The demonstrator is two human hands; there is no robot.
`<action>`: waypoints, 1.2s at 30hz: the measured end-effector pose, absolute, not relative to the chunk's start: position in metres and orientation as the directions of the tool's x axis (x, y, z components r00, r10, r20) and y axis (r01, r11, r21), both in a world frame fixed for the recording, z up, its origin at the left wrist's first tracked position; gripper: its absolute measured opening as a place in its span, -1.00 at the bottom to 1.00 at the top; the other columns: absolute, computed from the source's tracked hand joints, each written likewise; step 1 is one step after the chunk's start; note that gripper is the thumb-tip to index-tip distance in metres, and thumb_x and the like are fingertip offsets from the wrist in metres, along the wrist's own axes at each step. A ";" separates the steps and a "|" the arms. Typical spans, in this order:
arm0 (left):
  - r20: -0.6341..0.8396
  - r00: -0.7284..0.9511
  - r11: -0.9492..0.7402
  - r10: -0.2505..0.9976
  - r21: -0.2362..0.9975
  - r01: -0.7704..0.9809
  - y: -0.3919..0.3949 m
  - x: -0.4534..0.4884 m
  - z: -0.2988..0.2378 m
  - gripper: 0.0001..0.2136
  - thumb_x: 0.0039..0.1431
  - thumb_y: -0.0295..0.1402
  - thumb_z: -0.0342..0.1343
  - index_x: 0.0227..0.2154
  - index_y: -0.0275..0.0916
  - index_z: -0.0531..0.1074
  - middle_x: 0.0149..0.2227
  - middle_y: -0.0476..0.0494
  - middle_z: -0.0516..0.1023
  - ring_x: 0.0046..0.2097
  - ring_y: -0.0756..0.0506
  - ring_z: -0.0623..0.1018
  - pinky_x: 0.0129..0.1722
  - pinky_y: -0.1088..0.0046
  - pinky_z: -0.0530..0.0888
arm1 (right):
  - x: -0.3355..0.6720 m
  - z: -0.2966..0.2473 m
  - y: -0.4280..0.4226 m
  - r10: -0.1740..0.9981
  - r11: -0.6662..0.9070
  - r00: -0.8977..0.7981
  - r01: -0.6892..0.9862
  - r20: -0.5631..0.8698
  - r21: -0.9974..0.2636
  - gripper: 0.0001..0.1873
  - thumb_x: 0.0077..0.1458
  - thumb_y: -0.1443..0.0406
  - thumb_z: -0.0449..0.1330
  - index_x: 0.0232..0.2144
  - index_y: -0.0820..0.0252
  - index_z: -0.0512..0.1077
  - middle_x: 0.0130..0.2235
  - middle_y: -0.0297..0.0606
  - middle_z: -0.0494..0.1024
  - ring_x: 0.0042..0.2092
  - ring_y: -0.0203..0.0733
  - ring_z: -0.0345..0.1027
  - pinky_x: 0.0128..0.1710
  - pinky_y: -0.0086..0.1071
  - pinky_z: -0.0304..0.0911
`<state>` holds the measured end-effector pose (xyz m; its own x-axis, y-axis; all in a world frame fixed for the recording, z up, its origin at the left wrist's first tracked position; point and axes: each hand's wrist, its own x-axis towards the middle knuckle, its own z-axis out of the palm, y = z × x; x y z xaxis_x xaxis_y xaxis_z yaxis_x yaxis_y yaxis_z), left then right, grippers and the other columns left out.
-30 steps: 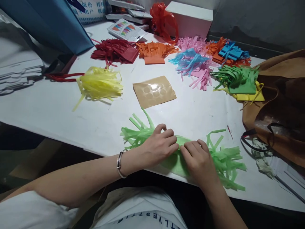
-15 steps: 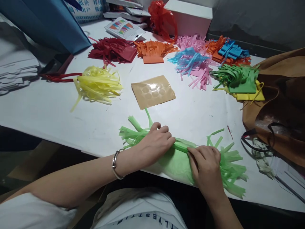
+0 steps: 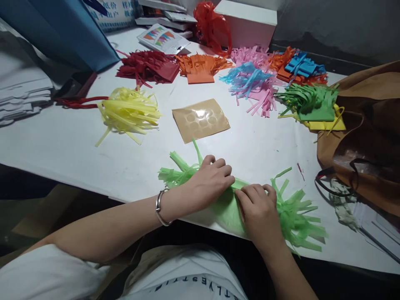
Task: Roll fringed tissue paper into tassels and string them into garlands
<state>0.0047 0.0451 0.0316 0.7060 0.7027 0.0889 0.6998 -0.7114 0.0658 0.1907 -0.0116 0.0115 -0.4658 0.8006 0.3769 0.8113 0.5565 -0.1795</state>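
Left grip [image 3: 211,183], right grip [image 3: 261,214] grasping green fringed paper [image 3: 229,212] on white table [image 3: 137,162].

I see light-green tissue paper [image 3: 229,213], folded at the grip, smooth below it, fringes [image 3: 301,218] splayed on either side.

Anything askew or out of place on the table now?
A red scrap lies alone just beyond the right end of the green tissue, looking like a stray bit. The blue fringe sprawls across the pink fringe, mixing colours. I see no spill.
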 end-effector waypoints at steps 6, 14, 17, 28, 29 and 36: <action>0.238 0.790 -0.819 0.565 0.049 0.572 0.042 -0.002 0.024 -0.86 0.28 -0.51 0.10 -0.39 -0.23 0.49 -0.27 -0.10 0.53 -0.17 -0.15 0.39 0.02 0.14 0.15 | 0.192 0.005 -0.007 0.813 0.536 -0.404 0.802 0.421 -0.265 -0.88 0.30 0.39 0.12 -0.27 0.21 0.46 -0.31 -0.25 0.54 -0.24 -0.15 0.34 -0.01 -0.14 0.04; 0.237 0.825 -0.854 0.513 0.047 0.518 0.043 -0.004 0.019 -0.85 0.28 -0.48 0.13 -0.43 -0.24 0.47 -0.38 -0.04 0.48 -0.24 -0.12 0.37 -0.01 0.20 0.17 | 0.210 0.007 -0.014 0.741 0.655 -0.535 0.707 0.405 -0.266 -0.77 0.32 0.48 0.01 -0.23 0.27 0.48 -0.28 -0.21 0.55 -0.20 -0.15 0.37 0.09 -0.09 0.17; 0.234 0.830 -0.858 0.506 0.038 0.512 0.041 -0.005 0.019 -0.89 0.26 -0.49 0.15 -0.40 -0.25 0.49 -0.36 -0.04 0.49 -0.24 -0.12 0.38 -0.03 0.21 0.17 | 0.222 0.008 -0.023 0.737 0.655 -0.527 0.711 0.422 -0.257 -0.76 0.29 0.52 0.02 -0.15 0.29 0.46 -0.13 -0.17 0.59 -0.01 -0.05 0.39 0.28 0.09 0.02; -0.075 0.718 -0.708 0.692 0.124 0.695 0.044 0.019 0.036 -0.88 0.08 -0.56 0.18 -0.52 -0.28 0.46 -0.42 -0.12 0.48 -0.27 -0.16 0.38 -0.24 0.24 0.15 | 0.200 0.004 -0.030 0.921 0.279 -0.151 0.900 0.359 -0.336 -0.85 0.25 0.38 0.10 -0.41 0.18 0.36 -0.14 -0.15 0.52 -0.05 -0.02 0.40 0.25 0.22 0.00; -0.114 0.699 -0.687 0.706 0.128 0.715 0.046 0.021 0.039 -0.88 0.06 -0.55 0.19 -0.54 -0.28 0.45 -0.43 -0.13 0.48 -0.28 -0.16 0.38 -0.26 0.24 0.14 | 0.199 0.005 -0.029 0.934 0.245 -0.128 0.910 0.334 -0.336 -0.83 0.24 0.36 0.11 -0.43 0.17 0.35 -0.15 -0.15 0.52 -0.07 -0.01 0.39 0.21 0.21 0.04; 0.079 0.849 -0.853 0.522 0.056 0.519 0.050 0.021 0.043 -0.80 0.17 -0.55 0.18 -0.55 -0.23 0.45 -0.42 -0.08 0.46 -0.25 -0.15 0.38 -0.11 0.17 0.18 | 0.205 0.007 -0.027 0.912 0.329 -0.209 0.886 0.352 -0.326 -0.86 0.22 0.43 0.11 -0.30 0.14 0.44 -0.20 -0.21 0.51 -0.12 -0.05 0.36 0.17 0.07 0.04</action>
